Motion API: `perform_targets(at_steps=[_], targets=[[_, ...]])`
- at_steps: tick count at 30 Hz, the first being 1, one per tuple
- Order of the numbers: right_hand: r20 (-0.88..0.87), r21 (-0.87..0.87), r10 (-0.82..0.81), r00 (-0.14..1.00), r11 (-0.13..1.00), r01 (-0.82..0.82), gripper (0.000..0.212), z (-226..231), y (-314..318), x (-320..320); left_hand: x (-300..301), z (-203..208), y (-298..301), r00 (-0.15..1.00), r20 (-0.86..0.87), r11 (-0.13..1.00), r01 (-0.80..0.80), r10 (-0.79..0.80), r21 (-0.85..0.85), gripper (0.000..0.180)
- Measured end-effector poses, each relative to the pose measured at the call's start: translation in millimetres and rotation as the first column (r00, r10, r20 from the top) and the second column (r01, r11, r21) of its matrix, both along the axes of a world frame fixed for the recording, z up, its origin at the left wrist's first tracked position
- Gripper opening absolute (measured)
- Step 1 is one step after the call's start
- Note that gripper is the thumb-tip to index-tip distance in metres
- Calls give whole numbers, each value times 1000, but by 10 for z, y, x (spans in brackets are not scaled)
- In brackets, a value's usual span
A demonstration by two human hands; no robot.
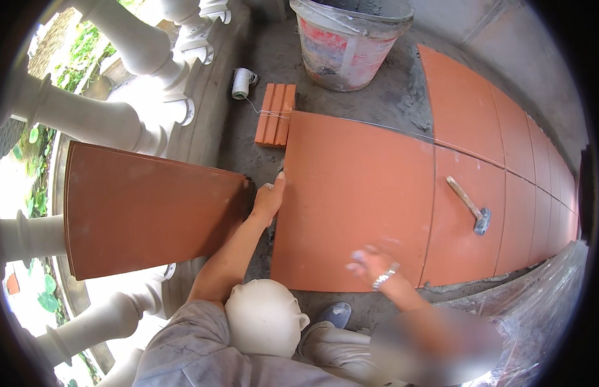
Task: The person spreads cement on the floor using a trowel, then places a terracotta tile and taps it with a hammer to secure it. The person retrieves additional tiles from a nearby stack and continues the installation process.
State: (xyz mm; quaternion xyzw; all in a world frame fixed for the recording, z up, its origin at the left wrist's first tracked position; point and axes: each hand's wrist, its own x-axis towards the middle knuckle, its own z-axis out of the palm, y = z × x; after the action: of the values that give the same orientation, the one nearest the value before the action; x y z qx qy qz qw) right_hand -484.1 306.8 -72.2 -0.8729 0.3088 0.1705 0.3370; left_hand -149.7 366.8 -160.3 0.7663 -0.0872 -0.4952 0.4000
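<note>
A large terracotta floor tile [354, 193] lies in front of me. My left hand [268, 198] grips its left edge, thumb up near the rim and the other fingers partly hidden. My right hand [372, 266], with a metal watch on the wrist, is over the tile's lower right part. Motion smears its fingers, so I cannot make out whether they hold anything. A mallet [470, 209] with a wooden handle and dark head rests on the neighbouring tile to the right. Beyond the tile's far left corner, a hollow orange brick [275, 116] has thin string wrapped round it.
Stacked tiles [151, 209] lean by the white balusters [109, 122] at left. A white string spool [241, 84] and mortar-smeared bucket [351, 48] stand beyond. Laid tiles [464, 106] run right beside the wall, with plastic sheeting [519, 316] below. A white rounded thing [264, 319] is near my left arm.
</note>
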Motion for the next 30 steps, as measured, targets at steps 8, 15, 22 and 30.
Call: perform_targets(at_steps=[8,15,22,30], targets=[[-84,56,633,769,774,-631,44,-21,398,2108,108,374,-96,998,-4,995,69,-69,74,78],[-275,78,673,686,727,-682,44,-270,480,2397,336,424,-169,927,119,921,327,-357,211,72],[-309,135,696,649,707,-694,43,-63,448,2475,821,463,-809,612,694,925,233,-379,300,63],[-299,167,698,651,709,-685,41,-80,435,2467,781,450,-1122,607,605,854,307,-515,419,76]])
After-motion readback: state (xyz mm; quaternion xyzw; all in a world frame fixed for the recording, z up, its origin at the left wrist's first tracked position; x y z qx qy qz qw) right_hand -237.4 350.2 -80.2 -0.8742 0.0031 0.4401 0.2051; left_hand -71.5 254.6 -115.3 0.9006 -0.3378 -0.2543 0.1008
